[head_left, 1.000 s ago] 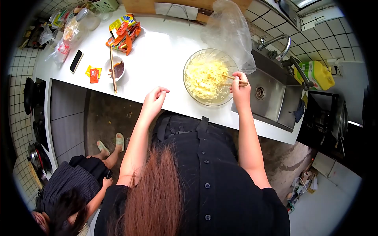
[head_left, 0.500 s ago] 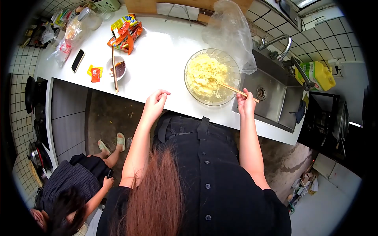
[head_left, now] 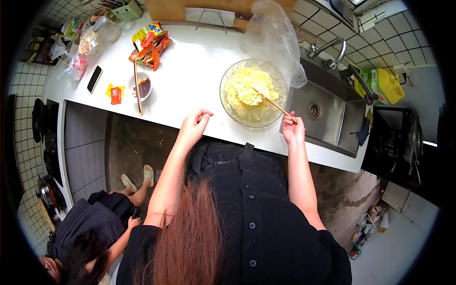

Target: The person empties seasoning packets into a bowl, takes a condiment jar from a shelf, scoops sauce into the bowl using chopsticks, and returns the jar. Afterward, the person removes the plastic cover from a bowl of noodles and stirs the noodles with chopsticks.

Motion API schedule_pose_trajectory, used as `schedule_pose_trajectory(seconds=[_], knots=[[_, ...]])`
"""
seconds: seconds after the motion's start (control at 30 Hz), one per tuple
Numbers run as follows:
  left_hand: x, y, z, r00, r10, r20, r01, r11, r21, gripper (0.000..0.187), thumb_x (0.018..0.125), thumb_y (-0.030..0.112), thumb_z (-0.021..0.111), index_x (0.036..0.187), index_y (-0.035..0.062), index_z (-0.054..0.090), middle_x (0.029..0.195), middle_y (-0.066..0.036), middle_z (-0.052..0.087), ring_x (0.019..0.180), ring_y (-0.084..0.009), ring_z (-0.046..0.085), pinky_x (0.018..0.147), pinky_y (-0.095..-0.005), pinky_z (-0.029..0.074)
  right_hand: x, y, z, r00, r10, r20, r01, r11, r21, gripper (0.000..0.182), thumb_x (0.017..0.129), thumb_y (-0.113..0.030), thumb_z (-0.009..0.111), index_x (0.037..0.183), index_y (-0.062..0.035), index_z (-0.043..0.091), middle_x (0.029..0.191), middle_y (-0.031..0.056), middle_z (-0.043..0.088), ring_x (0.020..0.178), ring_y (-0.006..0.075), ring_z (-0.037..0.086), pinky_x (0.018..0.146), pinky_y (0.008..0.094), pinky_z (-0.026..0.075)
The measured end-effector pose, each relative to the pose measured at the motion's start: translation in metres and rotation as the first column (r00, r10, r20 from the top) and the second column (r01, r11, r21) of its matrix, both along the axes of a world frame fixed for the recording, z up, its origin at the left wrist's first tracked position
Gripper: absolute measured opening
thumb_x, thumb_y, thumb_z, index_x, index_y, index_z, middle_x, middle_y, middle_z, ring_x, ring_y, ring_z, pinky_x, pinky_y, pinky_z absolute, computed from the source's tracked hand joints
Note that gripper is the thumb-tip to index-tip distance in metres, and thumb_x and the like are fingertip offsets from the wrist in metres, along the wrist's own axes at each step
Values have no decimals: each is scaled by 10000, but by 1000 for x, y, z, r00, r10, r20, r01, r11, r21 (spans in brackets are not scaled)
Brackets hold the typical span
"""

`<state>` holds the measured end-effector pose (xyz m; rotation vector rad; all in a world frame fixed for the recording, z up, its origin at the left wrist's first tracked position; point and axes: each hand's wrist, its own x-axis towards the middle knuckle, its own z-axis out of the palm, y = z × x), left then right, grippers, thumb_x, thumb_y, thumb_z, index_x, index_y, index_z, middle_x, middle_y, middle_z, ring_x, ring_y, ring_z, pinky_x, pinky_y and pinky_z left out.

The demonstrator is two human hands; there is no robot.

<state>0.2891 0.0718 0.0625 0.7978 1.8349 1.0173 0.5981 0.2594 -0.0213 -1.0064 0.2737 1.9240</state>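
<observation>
My right hand (head_left: 293,128) is closed around wooden chopsticks (head_left: 279,106) at the counter's front edge. Their tips reach into a heap of pale yellow, noodle-like strands (head_left: 249,85) in a clear glass bowl (head_left: 227,113). My left hand (head_left: 194,124) is loosely curled, with nothing seen in it, over the counter edge left of the bowl and not touching it.
Left on the white counter (head_left: 190,71) are a small bowl (head_left: 148,80) of dark sauce with chopsticks (head_left: 137,90) across it, opened packets (head_left: 149,47), sachets (head_left: 115,94) and a phone (head_left: 94,79). A plastic bag (head_left: 273,42) lies by the sink (head_left: 327,114). Another person (head_left: 90,223) is at lower left.
My right hand has shifted slightly left and the chopsticks now point more steeply into the bowl. The yellow heap has moved up and is more gathered. My left hand has moved slightly right.
</observation>
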Motion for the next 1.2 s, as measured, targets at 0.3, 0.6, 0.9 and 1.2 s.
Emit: schedule_pose_trajectory(seconds=[0.3, 0.6, 0.9, 1.2], knots=[[27, 34, 19, 973, -78, -219, 102, 989, 104, 173, 863, 150, 670, 1010, 60, 659, 588, 15, 378, 548, -79, 369, 540, -256, 354, -14, 4, 48, 1000, -21, 10, 20, 995, 101, 150, 834, -5, 472, 944, 24, 569, 858, 84, 540, 675, 190, 482, 545, 233, 452], [58, 93, 10, 730, 109, -674, 191, 915, 355, 257, 815, 244, 713, 1030, 131, 630, 956, -64, 647, 834, -271, 648, 679, -374, 523, -16, 1, 69, 999, -16, 51, 7, 984, 176, 148, 837, -9, 481, 947, 9, 578, 850, 81, 553, 682, 183, 489, 551, 238, 446], [54, 104, 11, 643, 67, -763, 250, 923, 291, 97, 815, 171, 679, 862, 120, 611, 833, -47, 625, 762, -259, 636, 627, -374, 509, -15, -8, 75, 988, -39, 148, 0, 967, 253, 124, 882, -56, 489, 964, -6, 568, 758, 64, 506, 653, 181, 495, 550, 256, 434], [32, 110, 31, 611, -2, -791, 361, 890, 277, 88, 808, 141, 672, 828, 101, 596, 797, -55, 613, 735, -257, 622, 603, -372, 493, -20, -15, 114, 791, -44, 610, -356, 777, 519, 183, 1004, -177, 443, 982, -9, 512, 812, 92, 560, 646, 155, 585, 536, 257, 474]])
